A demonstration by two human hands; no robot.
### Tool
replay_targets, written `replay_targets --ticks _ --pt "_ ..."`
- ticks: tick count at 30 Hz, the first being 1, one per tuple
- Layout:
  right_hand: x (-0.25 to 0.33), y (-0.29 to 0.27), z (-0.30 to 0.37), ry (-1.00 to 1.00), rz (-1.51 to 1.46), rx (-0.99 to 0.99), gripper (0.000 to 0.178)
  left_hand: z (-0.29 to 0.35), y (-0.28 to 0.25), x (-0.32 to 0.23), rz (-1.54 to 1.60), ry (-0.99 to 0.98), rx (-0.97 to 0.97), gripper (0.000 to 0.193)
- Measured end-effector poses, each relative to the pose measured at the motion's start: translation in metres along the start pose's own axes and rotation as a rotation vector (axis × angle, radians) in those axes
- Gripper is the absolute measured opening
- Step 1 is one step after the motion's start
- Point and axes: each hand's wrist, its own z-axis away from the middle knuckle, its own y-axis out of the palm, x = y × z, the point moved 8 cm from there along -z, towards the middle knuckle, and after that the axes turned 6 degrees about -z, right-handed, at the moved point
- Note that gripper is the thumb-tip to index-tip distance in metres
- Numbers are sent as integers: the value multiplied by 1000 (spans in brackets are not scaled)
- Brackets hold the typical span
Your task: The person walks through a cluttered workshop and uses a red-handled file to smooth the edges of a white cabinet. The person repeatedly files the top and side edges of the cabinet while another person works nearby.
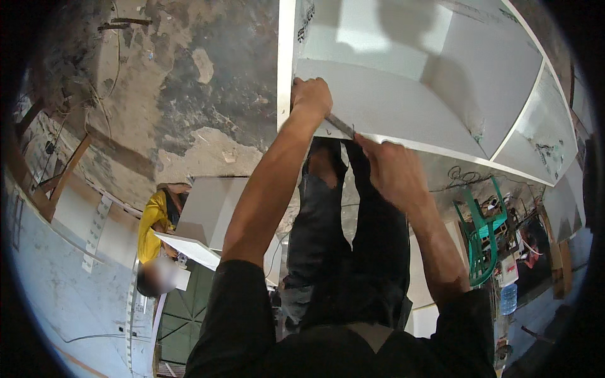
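Observation:
A large white open-fronted cabinet (391,94) with a divider lies before me. Between my two hands a narrow, flat, dark metal bar (341,126), file-like in shape, slants across the cabinet's near edge. My left hand (312,99) is closed round its far end, close to the cabinet's near left corner. My right hand (394,169) grips the near end, knuckles beside the white edge. The fingers hide both ends of the bar, so its exact kind cannot be made out. Small dark marks show on the edge beside it.
A person in yellow (151,223) is at the left beside a white box-shaped unit (211,211). Green plastic chairs (482,233) stand at the right, near a blue-tinted water bottle (508,299) and loose cable (463,176). The concrete floor (208,82) is stained and patchy.

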Motion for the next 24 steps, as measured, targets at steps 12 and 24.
replay_targets --ticks 12,24 --pt "-17 -5 -9 -20 -17 -28 36 4 -12 -1 14 -22 83 35" --pt "4 3 10 24 -42 -98 33 2 1 -1 -119 122 95 38"
